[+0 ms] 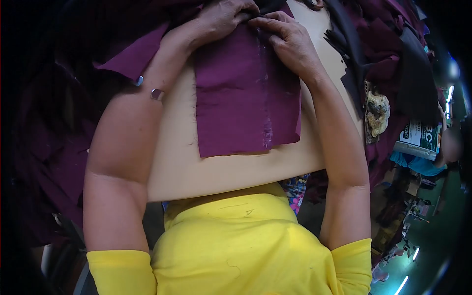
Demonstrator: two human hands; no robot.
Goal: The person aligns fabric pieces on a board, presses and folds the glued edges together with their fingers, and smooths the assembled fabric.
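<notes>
A maroon cloth piece with frayed edges and a pale, thread-strewn line down it lies on the tan board. At its far end my left hand is closed, its fingertips bent down at dark fabric. Beside it my right hand pinches the maroon cloth near the top of the pale line, thumb and forefinger together. The two hands nearly touch. What lies under the left fingertips is hidden.
Maroon fabric is heaped on the left. Black cloth strips and more maroon cloth lie on the right, near a yellowish lump. Farther right are a printed box and part of another person in blue.
</notes>
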